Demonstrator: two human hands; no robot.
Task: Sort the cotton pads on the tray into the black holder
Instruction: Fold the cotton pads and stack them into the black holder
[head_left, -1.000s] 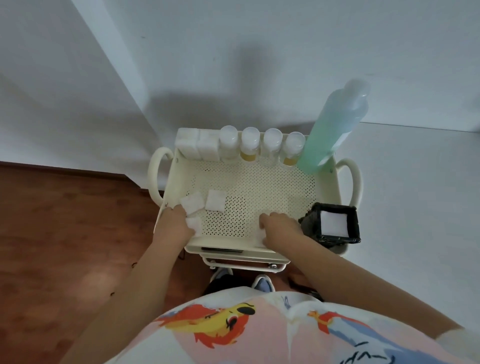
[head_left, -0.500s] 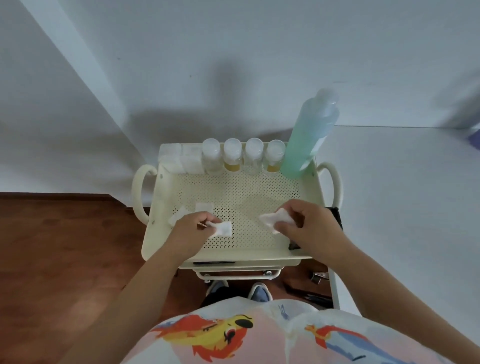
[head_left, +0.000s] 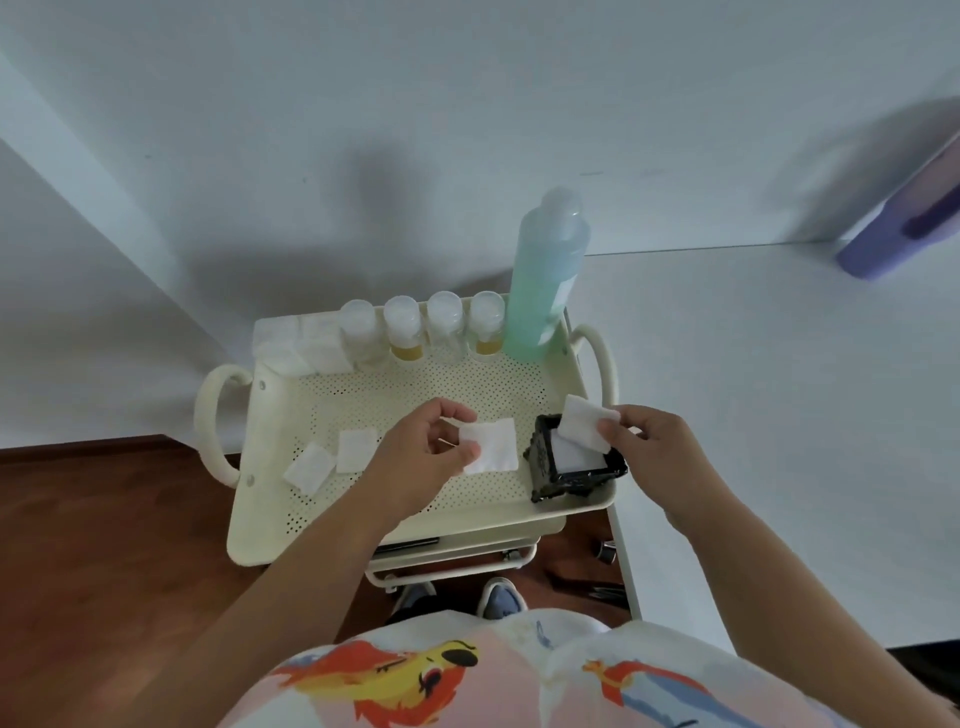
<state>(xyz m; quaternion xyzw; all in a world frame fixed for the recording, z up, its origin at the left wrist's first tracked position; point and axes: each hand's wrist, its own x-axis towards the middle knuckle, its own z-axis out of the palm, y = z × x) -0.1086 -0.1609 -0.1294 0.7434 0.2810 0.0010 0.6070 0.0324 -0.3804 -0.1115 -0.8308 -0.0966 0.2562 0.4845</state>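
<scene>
My left hand (head_left: 426, 457) pinches one cotton pad (head_left: 491, 447) above the middle of the tray (head_left: 405, 514), and my right hand (head_left: 649, 452) grips a second pad (head_left: 584, 428) tilted over the black holder (head_left: 571, 467) at the near right corner, where a white stack already sits. Risk: this pad could catch the holder's rim and fold or slide off, since it enters at an angle. Since half a second ago the holder has come into view and both hands have shifted right; two loose pads (head_left: 332, 460) remain at left.

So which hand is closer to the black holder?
The right hand. It holds a cotton pad just above the black holder, at its right rim. The left hand holds another pad over the middle of the tray, farther left.
</scene>
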